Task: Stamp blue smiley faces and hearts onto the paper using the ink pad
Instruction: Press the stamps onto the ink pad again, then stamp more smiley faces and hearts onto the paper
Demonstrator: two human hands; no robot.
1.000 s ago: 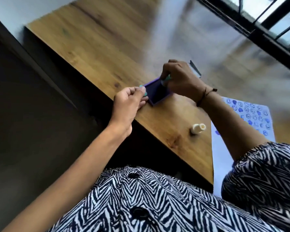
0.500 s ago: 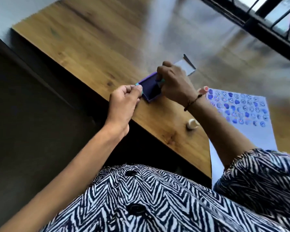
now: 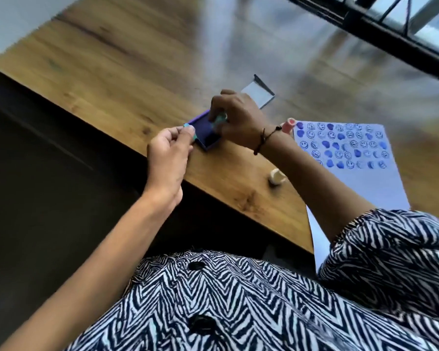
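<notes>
- Right fingers (image 3: 219,117) pinch a teal stamp (image 3: 218,120) on the ink pad (image 3: 205,131): press flat, lift straight
- Left fingers (image 3: 188,131) grip the ink pad's near corner, steadying it on the bench (image 3: 142,72)

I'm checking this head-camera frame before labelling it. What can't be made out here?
- Face of the small teal stamp: covered by the right hand, so smiley or heart is unknown.
- Near corner of the purple rectangular ink pad: behind the left hand fingers.
- White paper sheet: lower part hidden by the right arm and striped sleeve.
- Cream stamp: too blurred to read.
</notes>
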